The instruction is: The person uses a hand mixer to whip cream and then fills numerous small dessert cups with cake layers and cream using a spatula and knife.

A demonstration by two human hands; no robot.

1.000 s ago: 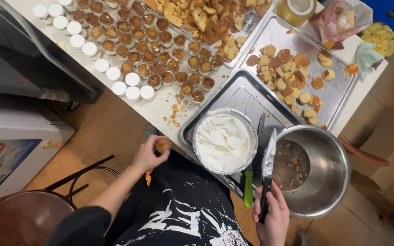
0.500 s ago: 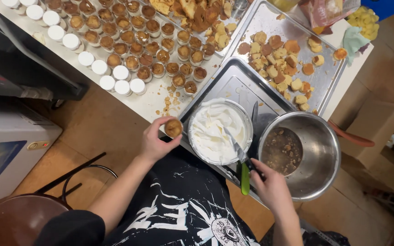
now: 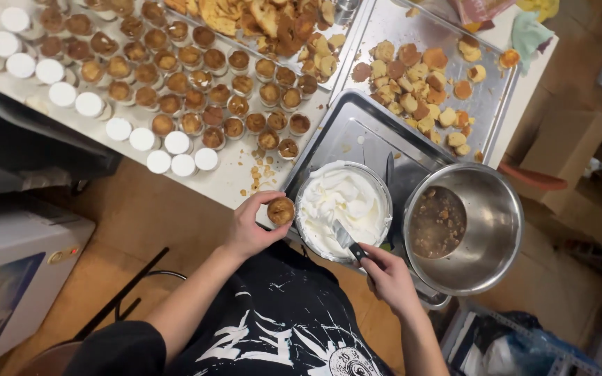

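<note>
My left hand (image 3: pixel 251 226) holds a small round cake cup (image 3: pixel 281 209) just left of a bowl of white cream (image 3: pixel 343 202). My right hand (image 3: pixel 387 277) grips the dark handle of a knife (image 3: pixel 348 239) whose blade dips into the cream at the bowl's near side. The cream bowl rests on a metal tray (image 3: pixel 357 132). A steel bowl (image 3: pixel 499 230) with brown crumbs and liquid stands right of it.
Many filled small cups (image 3: pixel 196 76) and several white-lidded cups (image 3: pixel 116 129) cover the white table. A second tray (image 3: pixel 489 104) holds cake pieces (image 3: pixel 419 90). Crumbs (image 3: pixel 263 174) lie near the table edge. A white appliance (image 3: pixel 8 271) stands on the floor at left.
My left hand has lifted the cake cup from below the table edge up beside the cream bowl. My right hand has brought the knife from over the steel bowl into the cream.
</note>
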